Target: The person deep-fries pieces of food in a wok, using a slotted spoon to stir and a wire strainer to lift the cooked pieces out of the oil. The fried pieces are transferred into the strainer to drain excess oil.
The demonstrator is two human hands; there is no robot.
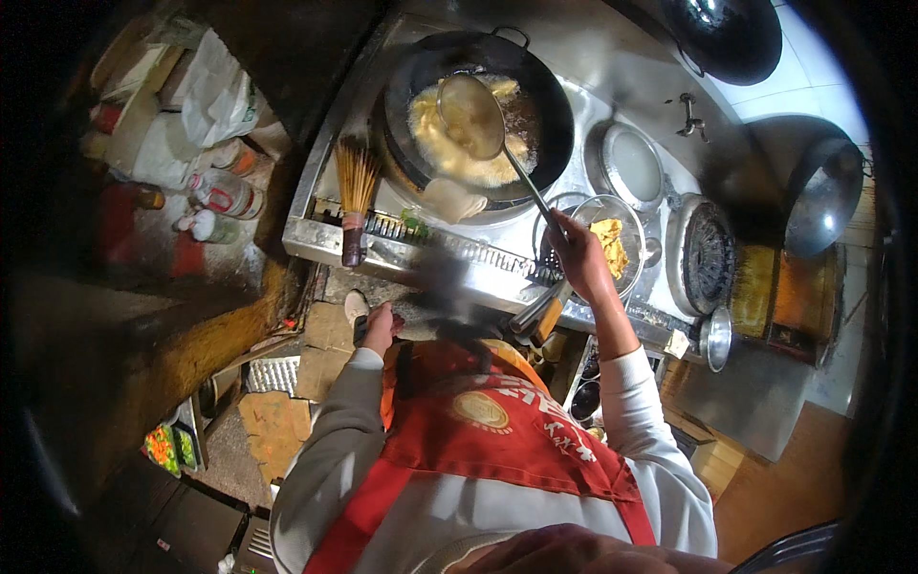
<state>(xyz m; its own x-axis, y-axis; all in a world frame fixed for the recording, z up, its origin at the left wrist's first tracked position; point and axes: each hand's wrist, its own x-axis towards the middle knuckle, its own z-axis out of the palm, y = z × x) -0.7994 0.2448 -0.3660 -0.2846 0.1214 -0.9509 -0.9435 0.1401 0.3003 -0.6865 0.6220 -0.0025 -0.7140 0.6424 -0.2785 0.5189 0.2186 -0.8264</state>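
Observation:
My right hand [579,257] is closed around the handle of a long metal ladle or skimmer [471,117], whose round head is over the bubbling oil in a large black wok [552,129]. Pale golden pieces of food [430,136] fry in foam around and beneath it. My left hand [382,326] hangs low in front of the stove edge, beside my apron; its fingers look partly curled, and I cannot tell whether it holds anything. Just beyond my right hand, a wire strainer [634,276] holds yellow-orange food [609,247].
A bamboo wok brush [356,194] lies at the stove's left edge. Several tool handles [551,321] stick out over the front edge. Right of the wok are a round lidded pot [632,166], a burner [706,255] and a metal bowl [717,339]. Bottles [226,194] stand at left.

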